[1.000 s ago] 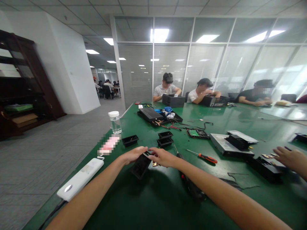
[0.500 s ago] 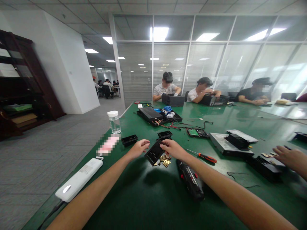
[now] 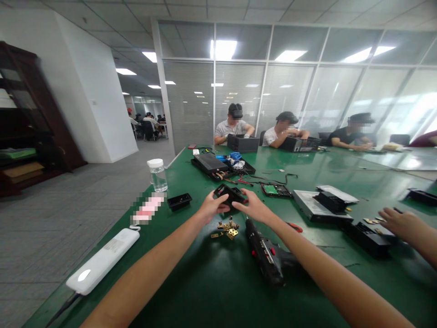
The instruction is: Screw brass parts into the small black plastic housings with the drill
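Long green table (image 3: 211, 291) running away through a bright office, under white ceiling panels with strip lights. Left hand (image 3: 212, 207) and right hand (image 3: 252, 206) both stretched out, fingers closed around a small black plastic part (image 3: 229, 194) and holding it just above the table, a little past the middle of the near end. Just below the hands, a loose heap of small brass pieces (image 3: 226, 228) lying on the green surface. Beside the right forearm, a black power screwdriver (image 3: 264, 253) lying flat with its tip towards the hands. To the left, a small black tray (image 3: 179, 201), a clear bottle with a white cap (image 3: 157, 175) and, near the table edge, a white power bank (image 3: 102, 260). To the right, a flat grey box with black parts on it (image 3: 322, 205), and another person's hand (image 3: 400, 224) resting near more black parts. Farther up the table, an opened black device with loose wires (image 3: 218, 165). At the far end, three seated people (image 3: 283, 130) in front of a glass partition with blinds (image 3: 239, 102). On the left, grey floor, a white wall and a dark wooden cabinet (image 3: 23, 118).
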Available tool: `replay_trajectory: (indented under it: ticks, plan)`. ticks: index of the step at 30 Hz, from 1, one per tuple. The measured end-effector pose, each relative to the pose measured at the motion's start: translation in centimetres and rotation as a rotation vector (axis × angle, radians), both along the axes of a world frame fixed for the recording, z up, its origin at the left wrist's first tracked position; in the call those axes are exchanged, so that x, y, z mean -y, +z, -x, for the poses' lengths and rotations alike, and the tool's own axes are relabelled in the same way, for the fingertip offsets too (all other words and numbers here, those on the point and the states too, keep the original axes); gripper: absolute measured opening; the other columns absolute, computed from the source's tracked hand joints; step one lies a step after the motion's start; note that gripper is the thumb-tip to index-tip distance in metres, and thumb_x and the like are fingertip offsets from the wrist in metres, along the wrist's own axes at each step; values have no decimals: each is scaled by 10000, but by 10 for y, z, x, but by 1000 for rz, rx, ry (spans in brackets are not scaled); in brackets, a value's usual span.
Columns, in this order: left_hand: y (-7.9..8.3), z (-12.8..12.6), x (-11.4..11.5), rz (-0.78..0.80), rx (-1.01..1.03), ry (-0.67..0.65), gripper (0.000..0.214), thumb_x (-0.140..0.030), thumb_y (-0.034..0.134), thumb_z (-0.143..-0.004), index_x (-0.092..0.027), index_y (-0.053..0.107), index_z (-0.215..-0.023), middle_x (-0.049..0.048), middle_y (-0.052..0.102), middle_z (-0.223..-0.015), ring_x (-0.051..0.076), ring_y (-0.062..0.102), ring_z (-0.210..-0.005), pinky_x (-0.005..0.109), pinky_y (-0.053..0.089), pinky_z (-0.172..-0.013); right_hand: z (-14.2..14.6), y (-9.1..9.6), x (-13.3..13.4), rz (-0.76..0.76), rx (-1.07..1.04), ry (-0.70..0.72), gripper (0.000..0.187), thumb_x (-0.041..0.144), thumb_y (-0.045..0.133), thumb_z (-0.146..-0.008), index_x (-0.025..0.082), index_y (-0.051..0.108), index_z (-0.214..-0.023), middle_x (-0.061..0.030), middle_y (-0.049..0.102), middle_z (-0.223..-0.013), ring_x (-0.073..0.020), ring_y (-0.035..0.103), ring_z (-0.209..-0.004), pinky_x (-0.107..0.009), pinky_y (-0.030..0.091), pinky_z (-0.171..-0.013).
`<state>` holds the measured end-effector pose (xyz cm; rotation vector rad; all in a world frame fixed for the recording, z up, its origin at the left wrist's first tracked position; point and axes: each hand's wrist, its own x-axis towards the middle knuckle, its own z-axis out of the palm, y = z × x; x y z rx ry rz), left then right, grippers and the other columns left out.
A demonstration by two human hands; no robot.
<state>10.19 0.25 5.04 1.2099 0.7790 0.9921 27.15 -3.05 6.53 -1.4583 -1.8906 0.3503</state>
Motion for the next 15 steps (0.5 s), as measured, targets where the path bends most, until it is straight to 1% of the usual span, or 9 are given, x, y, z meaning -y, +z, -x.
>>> replay_trajectory:
  ticks: [2, 4, 6, 8, 9, 10, 11, 13, 15]
  plan:
    - [-12, -5, -3, 43, 8, 88, 618, -404, 632, -645, -185, 327, -1136, 67, 582, -827, 133, 595, -613, 333, 491, -651, -1, -8, 3, 0, 172, 23, 625, 378, 604, -678, 107, 380, -1194, -148, 456, -1115, -221, 486, -972, -342, 392, -840]
    - [-19, -4, -9, 52, -52, 55, 610, -445, 600, -657, -184, 316, -1129, 85, 583, -859, 157, 602, -648, 339, 488, -646, -2, -12, 5, -13, 301, 29, 581, 358, 593, -686, 93, 406, -1167, -147, 483, -1076, -232, 475, -994, -342, 374, -853]
    - [-22, 3, -17, -17, -194, 12, 507, -520, 464, -719, -167, 388, -1074, 111, 576, -899, 189, 598, -713, 353, 483, -639, -7, -10, 4, -25, 386, 44, 554, 360, 578, -695, 82, 428, -1150, -149, 506, -1048, -232, 483, -982, -333, 373, -850]
    - [-25, 12, -29, -238, -389, 70, 428, -493, 322, -784, -150, 496, -972, 132, 542, -1008, 224, 552, -884, 363, 460, -715, -16, -5, 3, -43, 432, 65, 538, 367, 577, -690, 83, 454, -1130, -143, 530, -1022, -229, 496, -957, -328, 375, -848]
    - [-27, 15, -34, -394, -499, 82, 389, -441, 337, -789, -150, 526, -967, 128, 514, -1079, 233, 496, -991, 364, 419, -802, -22, -1, 2, -65, 432, 59, 521, 362, 571, -692, 82, 467, -1119, -140, 539, -1011, -224, 504, -940, -327, 377, -847]
    - [-30, 18, -39, -536, -617, 98, 359, -396, 405, -764, -153, 538, -992, 119, 493, -1125, 240, 434, -1070, 366, 351, -888, -28, 2, 2, -91, 424, 49, 506, 354, 567, -693, 79, 478, -1108, -136, 546, -1000, -220, 510, -925, -325, 382, -845]
    - [-33, 18, -44, -655, -723, 103, 398, -368, 487, -718, -154, 527, -1051, 116, 471, -1164, 250, 382, -1117, 369, 281, -944, -35, 5, 1, -114, 409, 49, 505, 344, 570, -688, 79, 481, -1108, -135, 545, -1006, -217, 511, -923, -321, 386, -844]
    - [-40, 15, -50, -780, -872, 56, 542, -346, 590, -643, -150, 492, -1139, 128, 452, -1192, 269, 361, -1127, 373, 238, -965, -48, 11, -1, -114, 377, 81, 518, 328, 574, -685, 81, 471, -1129, -129, 543, -1018, -198, 532, -871, -307, 416, -804]
    - [-46, 8, -56, -823, -936, 38, 459, -339, 573, -671, -150, 541, -1089, 137, 489, -1140, 269, 402, -1086, 372, 247, -953, -57, 15, -4, -52, 359, 154, 527, 333, 580, -683, 92, 469, -1139, -120, 542, -1028, -176, 547, -822, -291, 442, -762]
